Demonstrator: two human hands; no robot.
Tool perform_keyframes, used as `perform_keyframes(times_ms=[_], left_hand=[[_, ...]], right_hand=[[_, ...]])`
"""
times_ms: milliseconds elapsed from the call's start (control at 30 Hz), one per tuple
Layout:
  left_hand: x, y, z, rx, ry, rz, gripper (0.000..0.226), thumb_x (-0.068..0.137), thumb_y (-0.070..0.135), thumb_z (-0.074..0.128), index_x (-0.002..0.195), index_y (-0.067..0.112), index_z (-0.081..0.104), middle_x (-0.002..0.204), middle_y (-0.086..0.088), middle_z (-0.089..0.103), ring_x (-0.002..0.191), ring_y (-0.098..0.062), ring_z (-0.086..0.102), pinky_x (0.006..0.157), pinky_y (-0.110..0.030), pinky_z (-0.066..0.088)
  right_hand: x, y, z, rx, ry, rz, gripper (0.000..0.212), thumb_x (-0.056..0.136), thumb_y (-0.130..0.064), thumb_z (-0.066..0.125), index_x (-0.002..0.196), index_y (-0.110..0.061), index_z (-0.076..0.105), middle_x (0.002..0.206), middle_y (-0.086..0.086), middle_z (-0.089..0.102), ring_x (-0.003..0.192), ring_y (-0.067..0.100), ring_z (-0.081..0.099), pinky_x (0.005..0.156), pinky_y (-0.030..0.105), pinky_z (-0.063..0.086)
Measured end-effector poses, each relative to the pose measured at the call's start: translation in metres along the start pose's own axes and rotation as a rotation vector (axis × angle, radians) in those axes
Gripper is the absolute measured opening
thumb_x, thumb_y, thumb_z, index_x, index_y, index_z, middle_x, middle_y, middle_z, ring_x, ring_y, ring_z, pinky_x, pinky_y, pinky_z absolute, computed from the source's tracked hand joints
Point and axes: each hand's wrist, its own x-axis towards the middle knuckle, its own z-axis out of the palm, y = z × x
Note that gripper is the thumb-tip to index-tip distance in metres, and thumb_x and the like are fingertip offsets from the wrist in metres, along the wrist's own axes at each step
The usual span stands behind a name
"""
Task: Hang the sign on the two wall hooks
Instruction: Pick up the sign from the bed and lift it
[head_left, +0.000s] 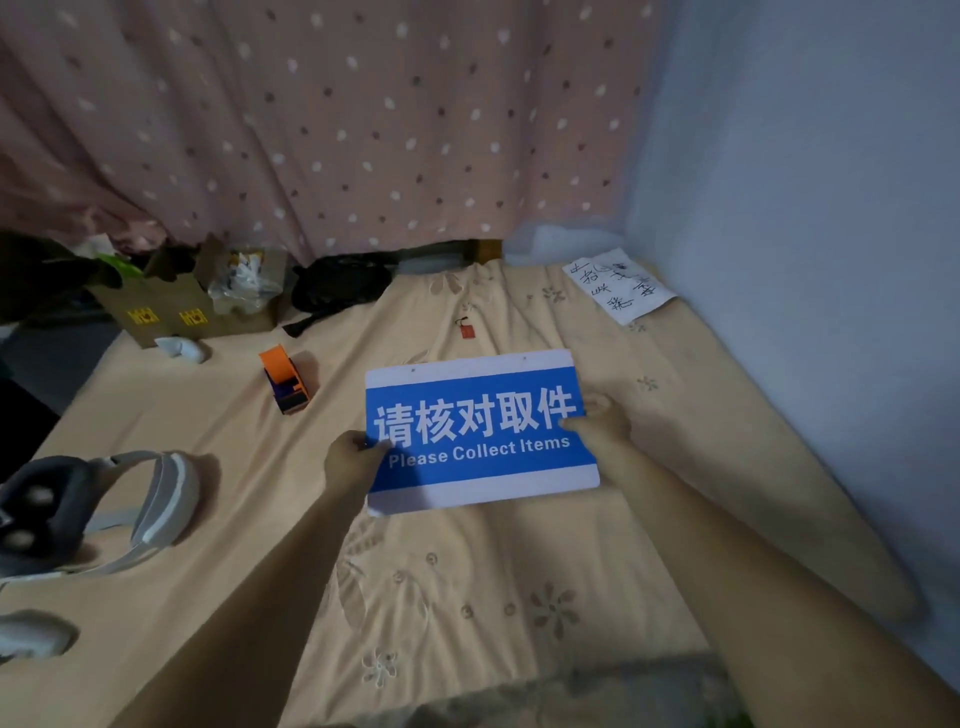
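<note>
A blue and white sign (480, 431) reading "Please Collect Items" is held just above the bed, face up. Two small holes show along its white top strip. My left hand (353, 457) grips its left edge, thumb on the blue face. My right hand (597, 421) grips its right edge, thumb on the face as well. No wall hooks are visible in this view.
The bed sheet (467, 571) is peach with flowers. An orange tape dispenser (285, 379) lies left of the sign, a headset (93, 509) at far left, a cardboard box (182, 306) and black bag (337, 286) behind. A handwritten paper (618, 283) lies by the pale wall (831, 208).
</note>
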Motion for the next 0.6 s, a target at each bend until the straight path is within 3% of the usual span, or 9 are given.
perform_keyframes(times_ms=[167, 333, 433, 600], left_hand=[[0.002, 0.071, -0.014, -0.115, -0.028, 0.095, 0.02, 0.081, 0.022, 0.068, 0.093, 0.008, 0.059, 0.101, -0.017, 0.068, 0.094, -0.036, 0.064, 0.088, -0.055, 0.052], [-0.016, 0.153, -0.019, -0.179, -0.078, 0.249, 0.019, 0.086, 0.021, 0.065, 0.097, 0.007, 0.058, 0.101, -0.015, 0.065, 0.091, -0.033, 0.061, 0.083, -0.052, 0.054], [-0.026, 0.197, -0.019, -0.208, -0.131, 0.312, 0.025, 0.087, 0.023, 0.065, 0.105, 0.007, 0.058, 0.104, -0.014, 0.064, 0.091, -0.031, 0.06, 0.089, -0.052, 0.052], [-0.051, 0.26, -0.011, -0.293, -0.203, 0.43, 0.027, 0.086, 0.019, 0.066, 0.105, 0.002, 0.058, 0.107, -0.016, 0.065, 0.096, -0.034, 0.061, 0.088, -0.049, 0.051]], right_hand=[[-0.015, -0.052, -0.038, 0.067, 0.097, -0.098, 0.039, 0.073, -0.003, 0.076, 0.108, -0.006, 0.058, 0.114, 0.011, 0.067, 0.098, 0.028, 0.066, 0.076, 0.035, 0.053], [-0.032, -0.105, -0.088, 0.129, 0.2, -0.19, 0.043, 0.072, -0.008, 0.078, 0.11, -0.008, 0.058, 0.112, 0.009, 0.069, 0.094, 0.027, 0.068, 0.08, 0.04, 0.057], [-0.05, -0.13, -0.122, 0.191, 0.275, -0.245, 0.043, 0.074, -0.008, 0.077, 0.112, -0.01, 0.057, 0.107, 0.005, 0.066, 0.09, 0.025, 0.067, 0.073, 0.033, 0.054], [-0.08, -0.154, -0.175, 0.278, 0.402, -0.297, 0.044, 0.072, -0.009, 0.08, 0.111, -0.013, 0.058, 0.112, 0.01, 0.069, 0.094, 0.028, 0.069, 0.083, 0.042, 0.058]])
